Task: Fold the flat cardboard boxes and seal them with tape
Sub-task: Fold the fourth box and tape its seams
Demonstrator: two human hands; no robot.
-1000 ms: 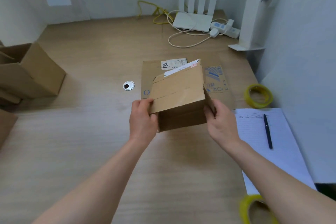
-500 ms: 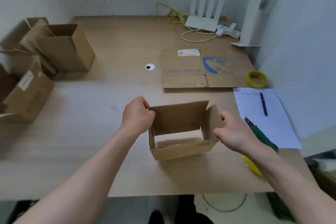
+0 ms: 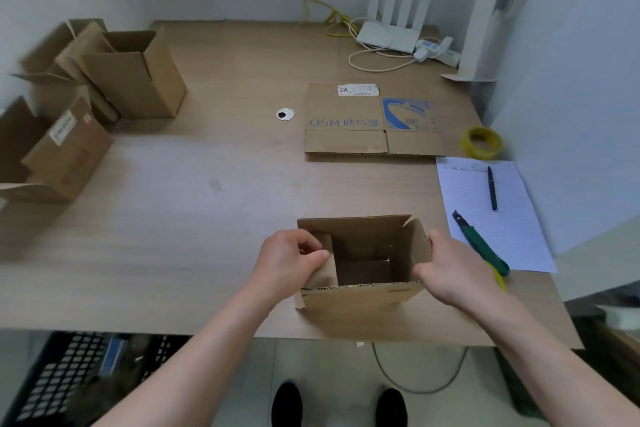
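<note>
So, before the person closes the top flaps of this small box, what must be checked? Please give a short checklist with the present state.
1. Both hands on the box: ok. The left hand grips the left flap and the right hand holds the right wall of the small box.
2. Box stands upright on the desk: ok.
3. Bottom closed: ok, floor visible inside; taped underneath: cannot tell.
4. Top flaps folded in: not ok, still open.
5. Tape at hand: ok, a yellow tape roll lies right of the flat cardboard.
6. Green utility knife clear of the box: ok.
</note>
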